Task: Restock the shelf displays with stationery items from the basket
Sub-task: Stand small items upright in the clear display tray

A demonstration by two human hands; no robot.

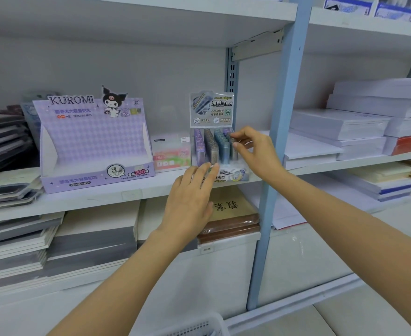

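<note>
Right hand (255,151) pinches a grey case (234,155) in the display (210,110); left hand (190,202), fingers straight, touches its front. Kuromi box (90,141) at 9 o'clock, post (279,141) at 3, basket (194,326) at 6.

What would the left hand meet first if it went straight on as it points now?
The left hand points at the small display box. Its fingers seem to touch its front edge, so next come the upright lead cases. Depth is unclear.
</note>
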